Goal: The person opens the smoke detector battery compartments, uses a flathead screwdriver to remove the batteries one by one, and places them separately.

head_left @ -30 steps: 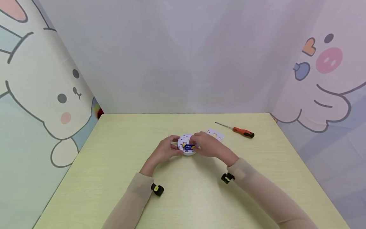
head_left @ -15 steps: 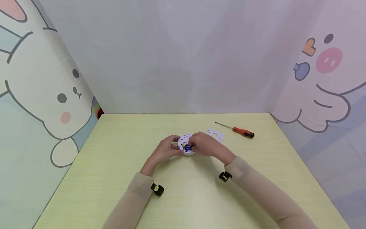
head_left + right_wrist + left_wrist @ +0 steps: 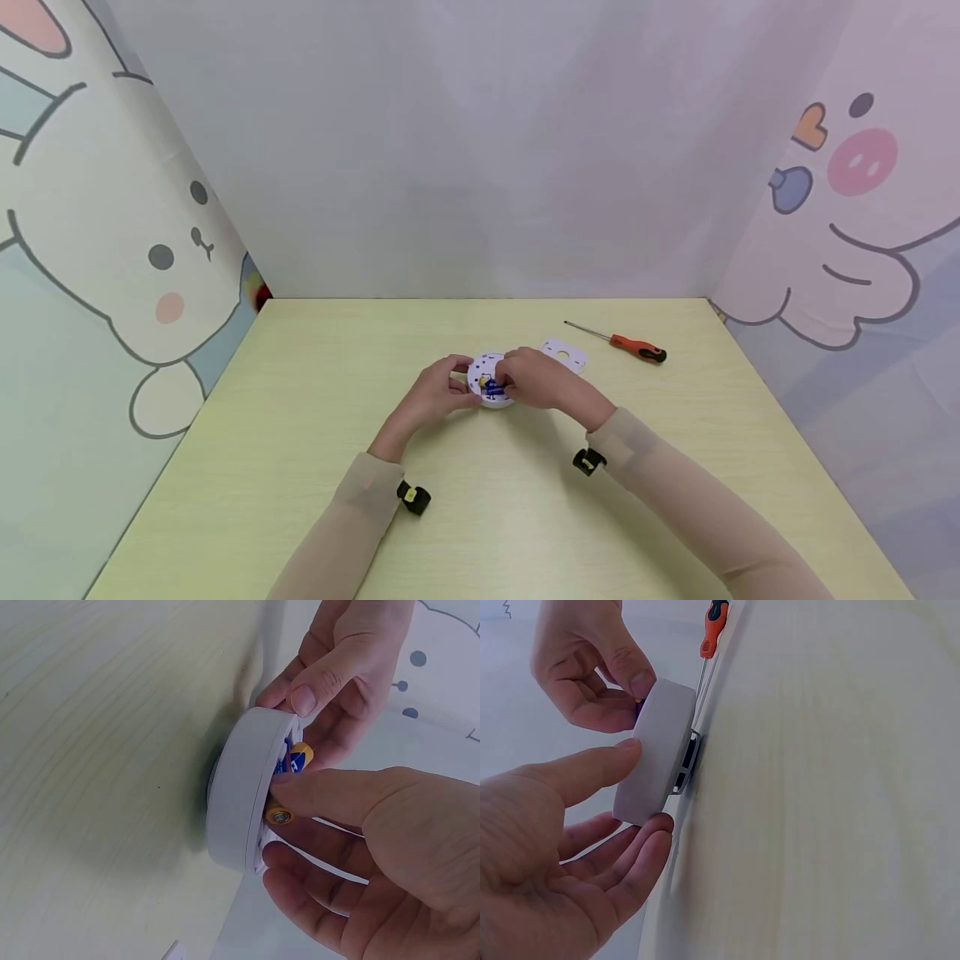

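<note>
A round white device resembling a smoke detector (image 3: pixel 483 365) is near the middle of the table, its perforated side facing up. My left hand (image 3: pixel 431 394) grips its left edge, thumb and fingers on opposite parts of the rim (image 3: pixel 654 757). Over its right part, my right hand (image 3: pixel 542 381) pinches a battery (image 3: pixel 280 816) between thumb and fingers. A second blue and yellow battery (image 3: pixel 302 757) shows beside the right thumb. The compartment under the right fingers is mostly hidden. In the left wrist view, a dark-slotted piece (image 3: pixel 686 765) juts from the underside of the device.
Behind the right hand lies a flat white plate (image 3: pixel 567 353) with a round hole. Farther back and right is a screwdriver (image 3: pixel 636 347) with an orange and black handle. A pale wall (image 3: pixel 487 167) rises at the table's far edge, with cartoon-printed cloth on both sides.
My right hand has shifted slightly left, and its fingers now cover more of the batteries. The left hand and the device have barely moved.
</note>
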The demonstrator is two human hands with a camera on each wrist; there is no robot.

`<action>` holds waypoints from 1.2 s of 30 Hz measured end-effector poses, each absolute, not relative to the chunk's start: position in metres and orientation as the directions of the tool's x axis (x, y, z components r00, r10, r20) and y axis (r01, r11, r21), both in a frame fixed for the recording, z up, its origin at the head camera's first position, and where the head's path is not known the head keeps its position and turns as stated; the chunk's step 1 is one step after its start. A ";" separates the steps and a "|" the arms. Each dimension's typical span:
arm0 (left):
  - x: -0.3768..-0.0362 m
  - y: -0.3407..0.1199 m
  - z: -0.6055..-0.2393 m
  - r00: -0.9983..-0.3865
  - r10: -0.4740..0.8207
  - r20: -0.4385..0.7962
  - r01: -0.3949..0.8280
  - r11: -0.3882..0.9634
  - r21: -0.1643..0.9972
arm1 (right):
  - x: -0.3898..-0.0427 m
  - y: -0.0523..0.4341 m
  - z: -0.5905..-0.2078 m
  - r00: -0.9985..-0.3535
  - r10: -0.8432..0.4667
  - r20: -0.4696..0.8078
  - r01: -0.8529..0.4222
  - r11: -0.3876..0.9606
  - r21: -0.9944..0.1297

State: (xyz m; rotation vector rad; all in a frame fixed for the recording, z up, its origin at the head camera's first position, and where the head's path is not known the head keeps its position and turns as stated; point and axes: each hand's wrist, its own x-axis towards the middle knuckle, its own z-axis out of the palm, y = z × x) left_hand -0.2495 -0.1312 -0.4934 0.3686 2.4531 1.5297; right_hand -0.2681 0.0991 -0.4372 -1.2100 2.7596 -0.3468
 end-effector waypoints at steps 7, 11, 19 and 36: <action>-0.250 -0.131 -0.494 -0.943 0.329 -0.049 0.098 0.415 0.905 | -0.267 0.102 -0.433 -0.673 -0.740 -0.006 -0.714 0.652 -0.254; -0.249 -0.131 -0.494 -0.943 0.328 -0.047 0.101 0.421 0.902 | -0.267 0.105 -0.433 -0.674 -0.739 -0.005 -0.715 0.655 -0.244; -0.249 -0.131 -0.494 -0.945 0.324 -0.051 0.102 0.437 0.894 | -0.265 0.108 -0.430 -0.683 -0.730 -0.032 -0.702 0.668 -0.248; -0.255 -0.133 -0.502 -0.942 0.331 -0.055 0.102 0.441 0.892 | -0.269 0.146 -0.421 -0.743 -0.668 0.038 -0.655 0.715 -0.244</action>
